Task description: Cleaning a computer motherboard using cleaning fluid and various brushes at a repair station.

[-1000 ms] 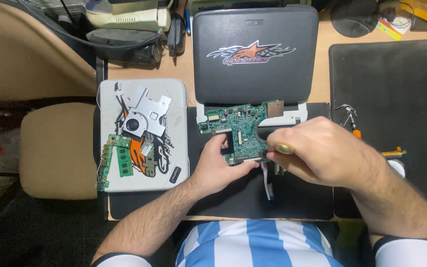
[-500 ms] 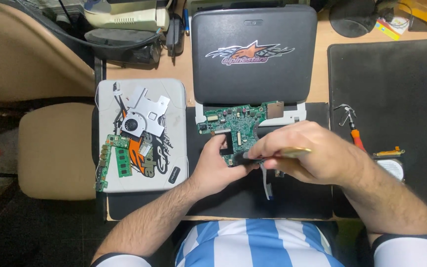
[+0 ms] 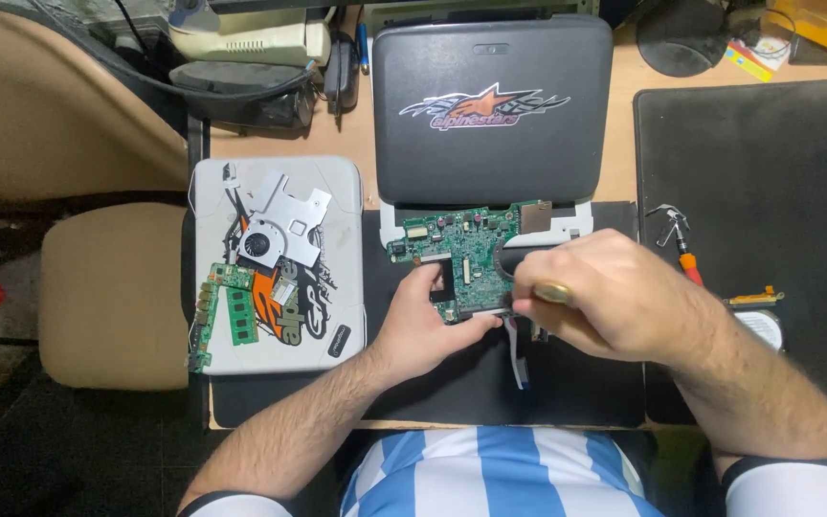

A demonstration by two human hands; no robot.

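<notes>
Green board [image 3: 466, 251] lying on the black mat [image 3: 567, 393], just in front of the dark laptop lid [image 3: 493, 105] and partly over a white chassis [image 3: 567, 225]. Left hand [image 3: 423, 330] clasped on the board's near left corner, thumb up along the edge, fingers tucked under. Right hand [image 3: 614, 297] curled over the board's right side, closed around something thin, perhaps a tool handle; a brass-coloured tip [image 3: 554, 292] showing at the knuckles, the rest hidden, so hard to say what exactly. Pale ribbon cable [image 3: 517, 359] trailing toward the body from beneath the hands.

Left of the mat, a grey cover [image 3: 337, 191] serving as a tray: fan with metal bracket [image 3: 275, 235], memory stick [image 3: 239, 314], narrow green strip board [image 3: 203, 325], small black piece [image 3: 338, 340]. Well to the right, an orange-handled tool [image 3: 683, 254] on a second dark mat [image 3: 748, 144], a round white object [image 3: 763, 325] near the right forearm. Beige chair [image 3: 112, 292] off to the left.
</notes>
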